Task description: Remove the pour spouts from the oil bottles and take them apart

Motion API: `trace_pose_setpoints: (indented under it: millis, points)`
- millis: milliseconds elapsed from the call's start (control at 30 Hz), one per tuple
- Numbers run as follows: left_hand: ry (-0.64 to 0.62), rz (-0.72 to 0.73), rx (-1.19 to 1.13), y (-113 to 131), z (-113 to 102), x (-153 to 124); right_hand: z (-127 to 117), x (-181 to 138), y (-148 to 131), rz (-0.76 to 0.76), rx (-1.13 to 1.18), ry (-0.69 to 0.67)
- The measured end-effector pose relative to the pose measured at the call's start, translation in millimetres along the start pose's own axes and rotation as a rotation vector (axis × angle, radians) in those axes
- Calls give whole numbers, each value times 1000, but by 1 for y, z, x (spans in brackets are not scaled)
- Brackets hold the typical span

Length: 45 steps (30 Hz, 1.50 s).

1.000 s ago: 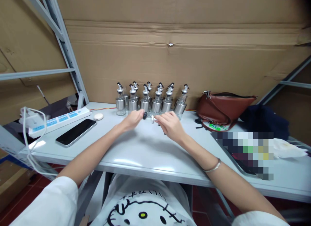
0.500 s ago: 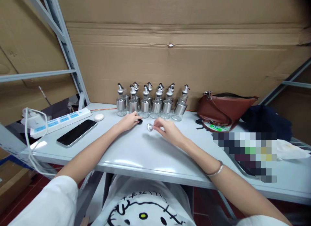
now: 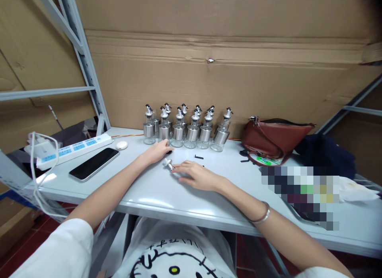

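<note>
My left hand (image 3: 156, 151) rests on the table in front of the bottles, its fingers closed on a small black part (image 3: 169, 152) that is mostly hidden. Nearer to me lies a silver pourer spout (image 3: 168, 163). At its end are the fingertips of my right hand (image 3: 199, 175), which is open, fingers apart and palm down. A thin black piece (image 3: 199, 157) lies beyond the right hand. Behind both hands stand several glass oil bottles (image 3: 178, 132) with steel bands, most topped by silver and black pourers.
On the left of the table (image 3: 149, 190) are a phone (image 3: 94, 163), a round white case (image 3: 121, 145) and a power strip (image 3: 74, 150). A brown bag (image 3: 277, 138) sits at right, near a dark cloth (image 3: 328, 152) and a blurred-out item (image 3: 301, 194). Cardboard (image 3: 209, 87) stands behind.
My right hand has moved nearer to me and opened from its pinch on the silver pourer, which now lies on the table. The thin black piece has come into view. My left hand has barely moved.
</note>
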<state>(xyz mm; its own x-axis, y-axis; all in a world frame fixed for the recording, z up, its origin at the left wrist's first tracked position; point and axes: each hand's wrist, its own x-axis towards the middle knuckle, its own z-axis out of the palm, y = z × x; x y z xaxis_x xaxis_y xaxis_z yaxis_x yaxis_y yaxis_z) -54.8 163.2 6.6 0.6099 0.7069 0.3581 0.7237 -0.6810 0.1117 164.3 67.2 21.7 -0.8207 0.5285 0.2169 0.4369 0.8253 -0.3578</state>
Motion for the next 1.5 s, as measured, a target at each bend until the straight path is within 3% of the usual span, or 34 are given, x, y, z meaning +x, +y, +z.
trace_pose_setpoints:
  millis: [100, 167, 267, 300, 367, 533, 700, 867, 933, 1033, 1200, 1300, 1367, 1433, 1500]
  points:
    - [-71, 25, 140, 11, -10, -1, -3, 2, 4, 0, 45, 149]
    - [-72, 7, 146, 21, -17, -2, -12, 6, 16, 75, 56, 462]
    - [-77, 36, 121, 36, -22, -1, -33, 18, 48, 340, 100, 1040]
    - [-85, 56, 110, 40, -22, -1, -41, 23, 61, 431, 139, 1158]
    - [-104, 98, 80, 46, -21, -1, -56, 35, 88, 522, 148, 1251]
    - [-131, 136, -27, 53, -23, -3, -74, 62, 128, 702, 203, 1250]
    - [-198, 137, -86, 59, -32, -5, -77, 67, 123, 778, 195, 1253]
    - [-313, 86, -80, 54, -37, -5, -78, 49, 93, 616, 86, 1431]
    - [-346, 54, -93, 48, -37, -5, -78, 41, 74, 524, 52, 1436]
    - [-392, 13, -119, 41, -38, -5, -74, 32, 40, 403, 47, 1357]
    - [-457, -81, -117, 35, -45, -6, -51, 30, -10, 278, 367, 1146]
    - [-388, -104, -152, 36, -48, -5, -35, 31, -26, 214, 512, 998]
    - [-241, -75, -364, 42, -47, -4, -28, 30, -32, 168, 566, 923]
    - [-90, -11, -751, 53, -42, -2, -25, 29, -36, 147, 577, 872]
    - [-38, 71, -1125, 67, -34, -2, -25, 28, -39, 138, 564, 841]
